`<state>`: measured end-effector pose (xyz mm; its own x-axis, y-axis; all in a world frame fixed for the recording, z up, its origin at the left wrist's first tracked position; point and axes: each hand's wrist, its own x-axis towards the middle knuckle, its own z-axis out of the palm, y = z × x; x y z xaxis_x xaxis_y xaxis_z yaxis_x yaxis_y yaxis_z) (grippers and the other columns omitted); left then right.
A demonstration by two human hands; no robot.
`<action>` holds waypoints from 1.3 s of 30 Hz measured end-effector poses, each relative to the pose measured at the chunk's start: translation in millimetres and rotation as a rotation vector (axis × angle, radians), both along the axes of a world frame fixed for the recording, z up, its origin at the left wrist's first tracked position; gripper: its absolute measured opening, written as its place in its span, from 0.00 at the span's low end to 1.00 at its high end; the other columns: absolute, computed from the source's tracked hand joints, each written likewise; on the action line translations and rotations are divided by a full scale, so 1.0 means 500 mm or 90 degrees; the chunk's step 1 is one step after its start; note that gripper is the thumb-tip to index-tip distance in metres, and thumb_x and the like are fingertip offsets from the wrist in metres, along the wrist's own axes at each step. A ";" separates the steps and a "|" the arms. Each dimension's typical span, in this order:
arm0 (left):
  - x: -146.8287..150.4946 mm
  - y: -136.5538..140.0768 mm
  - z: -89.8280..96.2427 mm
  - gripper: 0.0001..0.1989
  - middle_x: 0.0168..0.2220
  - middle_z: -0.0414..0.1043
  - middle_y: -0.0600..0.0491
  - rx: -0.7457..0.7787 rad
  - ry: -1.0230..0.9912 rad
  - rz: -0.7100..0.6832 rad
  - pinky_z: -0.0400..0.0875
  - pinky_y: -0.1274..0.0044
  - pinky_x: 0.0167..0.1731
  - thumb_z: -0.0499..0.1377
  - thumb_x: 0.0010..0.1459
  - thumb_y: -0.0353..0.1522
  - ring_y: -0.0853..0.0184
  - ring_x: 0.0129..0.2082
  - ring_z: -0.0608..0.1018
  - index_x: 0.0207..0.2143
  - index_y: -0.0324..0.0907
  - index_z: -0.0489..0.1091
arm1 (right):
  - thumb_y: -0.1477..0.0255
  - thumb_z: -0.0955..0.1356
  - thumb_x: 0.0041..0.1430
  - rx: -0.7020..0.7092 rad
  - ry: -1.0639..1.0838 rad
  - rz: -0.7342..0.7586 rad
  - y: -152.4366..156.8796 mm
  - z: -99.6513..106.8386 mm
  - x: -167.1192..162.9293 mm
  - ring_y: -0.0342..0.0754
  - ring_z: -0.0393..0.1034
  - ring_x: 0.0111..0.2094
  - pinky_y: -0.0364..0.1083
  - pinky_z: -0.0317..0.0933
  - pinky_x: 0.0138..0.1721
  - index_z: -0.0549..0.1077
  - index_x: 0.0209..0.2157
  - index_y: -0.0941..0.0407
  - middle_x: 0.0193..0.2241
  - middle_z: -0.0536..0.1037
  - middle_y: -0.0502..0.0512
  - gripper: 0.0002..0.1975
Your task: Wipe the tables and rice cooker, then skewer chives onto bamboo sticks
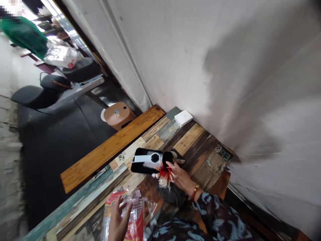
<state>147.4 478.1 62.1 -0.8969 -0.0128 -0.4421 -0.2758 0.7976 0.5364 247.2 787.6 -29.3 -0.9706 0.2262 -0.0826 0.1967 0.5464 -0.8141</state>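
My right hand [182, 178], with a red beaded bracelet at the wrist, has its fingers curled at a small bundle of red strands with pale ends [165, 173]. The bundle's exact kind is unclear, and part of it is hidden by the fingers. Just beyond lies a dark phone-like slab [140, 166] with a pale blue strap and round black dial [155, 157] across it. A small black object [167, 156] sits beside the dial. Over clear plastic packaging with red print [136, 221], my left hand [119, 219] is open, its fingers apart.
A white box [183, 117] stands at the table's far corner by the pale wall [175, 60]. A wooden bench [110, 147] runs along the table's far side, with a brown bin [117, 115] behind it. Black chairs [37, 97] and a person in green [25, 35] are at upper left.
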 end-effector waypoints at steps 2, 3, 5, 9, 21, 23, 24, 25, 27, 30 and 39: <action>-0.002 -0.002 -0.006 0.46 0.57 0.67 0.37 0.000 0.000 0.007 0.74 0.59 0.49 0.62 0.43 0.56 0.49 0.50 0.78 0.59 0.39 0.61 | 0.80 0.62 0.59 0.018 0.021 -0.006 0.053 -0.003 -0.008 0.46 0.73 0.51 0.44 0.68 0.51 0.64 0.62 0.53 0.54 0.75 0.55 0.29; -0.003 -0.004 -0.010 0.45 0.57 0.67 0.38 0.002 -0.003 0.010 0.75 0.60 0.48 0.63 0.43 0.56 0.49 0.50 0.78 0.58 0.39 0.61 | 0.81 0.60 0.60 0.033 0.030 -0.027 0.092 -0.006 -0.019 0.46 0.73 0.51 0.45 0.68 0.52 0.65 0.62 0.52 0.54 0.76 0.54 0.29; -0.007 -0.008 -0.018 0.45 0.57 0.67 0.38 0.003 -0.006 0.014 0.75 0.61 0.48 0.63 0.43 0.56 0.50 0.49 0.79 0.58 0.39 0.61 | 0.79 0.58 0.62 0.071 0.034 -0.098 0.184 -0.018 -0.061 0.50 0.69 0.56 0.51 0.64 0.57 0.64 0.62 0.53 0.56 0.73 0.58 0.27; -0.015 -0.008 -0.025 0.47 0.55 0.68 0.37 -0.009 -0.003 0.027 0.74 0.59 0.49 0.62 0.41 0.58 0.50 0.46 0.80 0.57 0.38 0.62 | 0.73 0.64 0.61 0.133 0.034 -0.234 0.359 -0.058 -0.202 0.63 0.53 0.65 0.64 0.51 0.63 0.61 0.64 0.58 0.66 0.58 0.67 0.29; -0.036 0.006 -0.031 0.46 0.54 0.70 0.36 -0.054 -0.003 0.036 0.75 0.61 0.46 0.62 0.41 0.58 0.52 0.42 0.81 0.56 0.37 0.63 | 0.67 0.71 0.55 0.099 0.077 -0.141 0.242 -0.111 -0.324 0.67 0.42 0.68 0.64 0.47 0.64 0.69 0.59 0.58 0.67 0.55 0.66 0.30; -0.044 0.014 -0.036 0.46 0.54 0.70 0.36 -0.062 -0.004 0.018 0.75 0.60 0.46 0.62 0.43 0.56 0.53 0.40 0.81 0.57 0.37 0.62 | 0.66 0.69 0.59 0.069 0.091 -0.101 0.226 -0.101 -0.296 0.61 0.48 0.67 0.60 0.49 0.64 0.71 0.58 0.55 0.65 0.61 0.61 0.25; -0.047 0.020 -0.038 0.46 0.55 0.69 0.35 -0.067 -0.006 0.006 0.76 0.61 0.45 0.61 0.44 0.56 0.54 0.40 0.82 0.58 0.37 0.62 | 0.66 0.67 0.61 0.053 0.094 -0.094 0.230 -0.098 -0.279 0.58 0.51 0.66 0.59 0.50 0.65 0.71 0.58 0.54 0.64 0.63 0.59 0.23; -0.050 0.024 -0.039 0.45 0.55 0.69 0.35 -0.077 -0.007 -0.011 0.76 0.61 0.43 0.61 0.45 0.56 0.54 0.39 0.82 0.59 0.36 0.61 | 0.66 0.65 0.63 0.038 0.094 -0.099 0.240 -0.096 -0.259 0.55 0.53 0.66 0.58 0.50 0.65 0.70 0.58 0.53 0.63 0.65 0.58 0.22; -0.054 0.030 -0.044 0.44 0.55 0.68 0.34 -0.097 0.000 -0.045 0.76 0.62 0.42 0.60 0.47 0.55 0.56 0.38 0.82 0.59 0.35 0.61 | 0.66 0.60 0.67 0.016 0.083 -0.142 0.264 -0.094 -0.208 0.54 0.56 0.64 0.59 0.51 0.64 0.68 0.59 0.55 0.61 0.66 0.61 0.22; -0.056 0.032 -0.051 0.42 0.53 0.71 0.37 -0.137 0.033 -0.106 0.75 0.61 0.43 0.58 0.49 0.54 0.56 0.37 0.81 0.58 0.36 0.63 | 0.67 0.54 0.70 -0.007 0.053 -0.201 0.258 -0.079 -0.109 0.56 0.64 0.57 0.61 0.56 0.60 0.70 0.56 0.57 0.53 0.72 0.66 0.22; -0.079 0.068 -0.105 0.30 0.54 0.68 0.36 -0.298 0.164 -0.381 0.66 0.60 0.55 0.52 0.58 0.46 0.49 0.54 0.72 0.55 0.34 0.66 | 0.58 0.74 0.50 -0.089 -0.013 0.216 -0.095 -0.056 0.111 0.67 0.57 0.62 0.68 0.52 0.60 0.65 0.62 0.46 0.61 0.67 0.62 0.38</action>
<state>107.9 512.2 9.6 -0.8834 0.3702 -0.2873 0.3572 0.9288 0.0985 302.7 740.2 -57.2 -0.9863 -0.1231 -0.1095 0.0398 0.4667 -0.8835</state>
